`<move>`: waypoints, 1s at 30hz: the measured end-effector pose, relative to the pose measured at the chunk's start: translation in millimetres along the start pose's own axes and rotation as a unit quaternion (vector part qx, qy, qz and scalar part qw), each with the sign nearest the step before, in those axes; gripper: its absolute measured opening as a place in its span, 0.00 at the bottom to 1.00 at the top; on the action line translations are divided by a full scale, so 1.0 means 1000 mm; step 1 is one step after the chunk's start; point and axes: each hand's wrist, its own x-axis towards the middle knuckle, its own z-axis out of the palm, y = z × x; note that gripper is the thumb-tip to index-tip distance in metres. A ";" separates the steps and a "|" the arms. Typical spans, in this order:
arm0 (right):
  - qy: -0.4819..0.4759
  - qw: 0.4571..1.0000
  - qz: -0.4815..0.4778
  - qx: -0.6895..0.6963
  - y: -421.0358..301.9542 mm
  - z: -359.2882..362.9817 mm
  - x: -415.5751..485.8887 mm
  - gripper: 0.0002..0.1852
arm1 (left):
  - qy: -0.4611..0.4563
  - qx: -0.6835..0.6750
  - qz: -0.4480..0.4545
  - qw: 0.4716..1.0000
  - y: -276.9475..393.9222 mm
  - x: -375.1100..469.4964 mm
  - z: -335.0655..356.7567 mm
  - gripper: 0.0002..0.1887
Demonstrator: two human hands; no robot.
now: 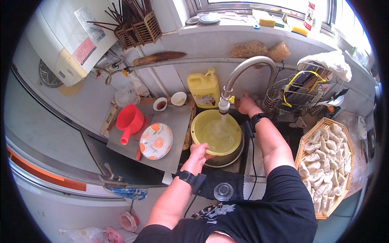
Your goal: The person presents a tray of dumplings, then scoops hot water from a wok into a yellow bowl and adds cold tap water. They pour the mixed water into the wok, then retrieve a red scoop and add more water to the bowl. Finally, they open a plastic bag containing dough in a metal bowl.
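Note:
Water runs from the curved metal faucet [224, 106] into a yellow plastic basin [197, 136], and the surface below the stream is churned. My left hand [199, 152] grips the basin's near left rim. The basin sits over another round vessel [240, 153], whose rim shows beneath it, in the dark sink [237, 168]. My right hand [246, 104] reaches past the faucet toward the wall, close to a small brown object [237, 103]. What its fingers touch is hard to make out. Each wrist wears a black band.
Left of the sink, a metal board [179, 121] bears a red dipper [130, 118], an orange-patterned plate [156, 141] and two small bowls [178, 98]. A yellow jug [204, 91] stands behind the basin. To the right are a wire rack [304, 85] and a tray [299, 152] of dumplings [325, 167].

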 end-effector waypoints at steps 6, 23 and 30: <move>0.004 0.998 0.038 0.048 0.004 0.008 0.010 0.25 | -0.006 0.002 0.004 1.000 0.001 -0.001 0.002 0.25; 0.044 0.995 0.086 0.039 -0.015 -0.005 -0.025 0.20 | -0.009 -0.022 0.001 1.000 0.003 -0.003 0.000 0.26; 0.080 0.988 0.095 0.093 -0.053 -0.022 -0.134 0.20 | -0.050 -0.027 0.015 0.998 0.004 -0.007 -0.020 0.25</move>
